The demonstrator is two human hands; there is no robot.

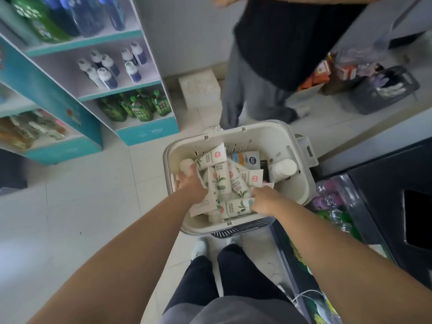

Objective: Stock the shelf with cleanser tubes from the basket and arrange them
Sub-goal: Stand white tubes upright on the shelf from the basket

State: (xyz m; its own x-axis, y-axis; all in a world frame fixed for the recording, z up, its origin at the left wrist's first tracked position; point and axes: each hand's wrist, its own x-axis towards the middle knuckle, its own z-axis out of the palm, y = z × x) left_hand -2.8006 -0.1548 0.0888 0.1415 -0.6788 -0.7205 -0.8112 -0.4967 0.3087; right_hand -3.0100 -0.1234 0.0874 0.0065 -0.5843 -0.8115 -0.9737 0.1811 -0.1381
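A white basket (301, 183) stands on the floor in front of my feet, holding several white cleanser tubes (221, 181) with green leaf prints and red logos. Both my hands are down inside it. My left hand (190, 181) grips the cap end of a tube (187, 165) at the basket's left side. My right hand (265, 202) holds the end of a tube (236, 208) lying along the near wall. The teal shelf unit (98, 94) stands to the left.
Also in the basket are a blue-and-orange box (245, 157) and a white bottle (284, 168). Another person (268, 66) stands just beyond the basket. A cardboard box (199, 88) sits on the floor; a dark basket (383, 90) lies far right. A dark counter (385, 195) borders the right.
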